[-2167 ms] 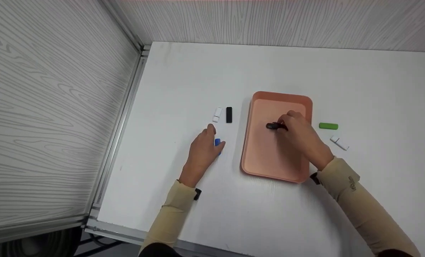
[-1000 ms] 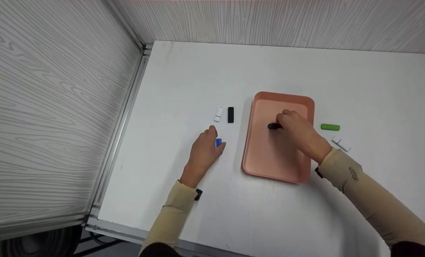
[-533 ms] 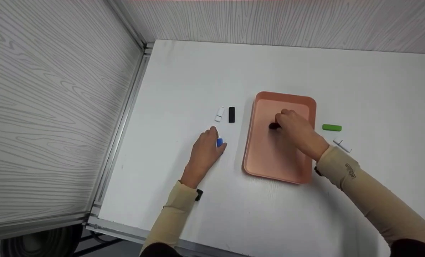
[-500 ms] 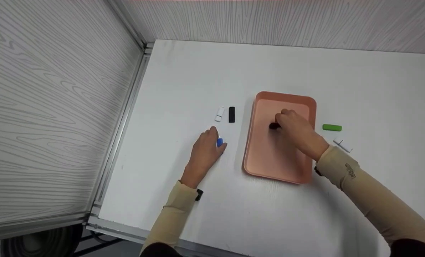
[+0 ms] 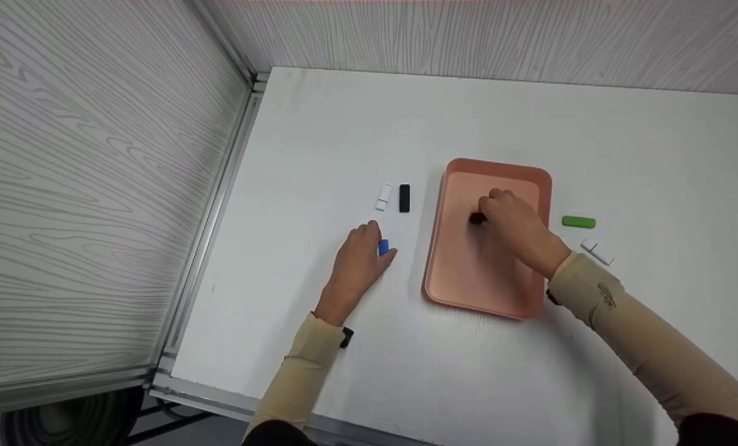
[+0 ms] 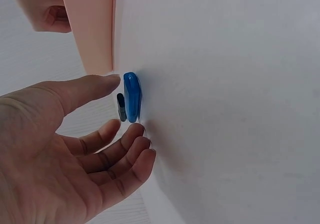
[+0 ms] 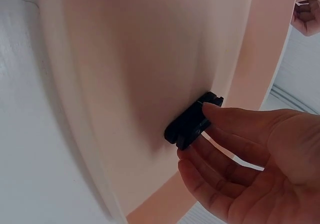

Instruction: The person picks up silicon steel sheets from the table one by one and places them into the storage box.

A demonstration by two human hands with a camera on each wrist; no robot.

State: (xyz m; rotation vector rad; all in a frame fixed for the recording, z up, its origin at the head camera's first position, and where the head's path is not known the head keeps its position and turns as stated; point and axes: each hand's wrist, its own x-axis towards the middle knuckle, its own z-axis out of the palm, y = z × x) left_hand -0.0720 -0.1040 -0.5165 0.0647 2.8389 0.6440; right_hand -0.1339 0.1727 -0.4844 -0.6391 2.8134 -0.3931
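Note:
Over the pink tray (image 5: 468, 279), my right hand (image 5: 517, 229) pinches a black USB stick (image 7: 192, 121) between thumb and fingers, low over the tray's floor. Most of that stick is hidden by the hand in the head view. My left hand (image 5: 358, 263) is around a blue USB stick (image 6: 132, 97) on the table left of the tray. Its thumb and fingers are spread on either side of the stick, with gaps showing in the left wrist view. Just beyond lie a white USB stick (image 5: 383, 197) and another black stick (image 5: 404, 198).
Right of the tray lie a green stick (image 5: 579, 222) and a second white stick (image 5: 597, 252), near the right forearm. The white table (image 5: 418, 365) meets a wood-grain panel (image 5: 115, 186) on the left and another panel (image 5: 468, 37) at the back.
The black stick in my right hand has turned and drawn in under the fingers, so less of it sticks out to the left. The left hand has stayed by the blue stick.

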